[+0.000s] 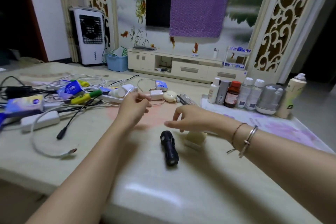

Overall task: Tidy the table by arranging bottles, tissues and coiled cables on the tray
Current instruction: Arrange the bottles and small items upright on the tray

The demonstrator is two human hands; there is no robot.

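Both hands hover over the desk (145, 183) holding nothing, the left hand (134, 104) loosely curled in its grip near a thin white cable (158, 104), the right hand (189, 119) spread above a black flashlight (169, 148), bottles (245, 94) lined along the tray (283, 127).

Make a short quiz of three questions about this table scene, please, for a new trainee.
1. True or false: the bottles stand in a row on the tray, at the table's right.
2. What lies on the table nearest below the right hand?
A. black flashlight
B. tissue pack
C. scissors
3. Fill in: the tangled cables and tissue packs lie on the table's ____ side.

Key: 1 true. 2 A, the flashlight. 3 left. The left hand reaches toward that clutter.
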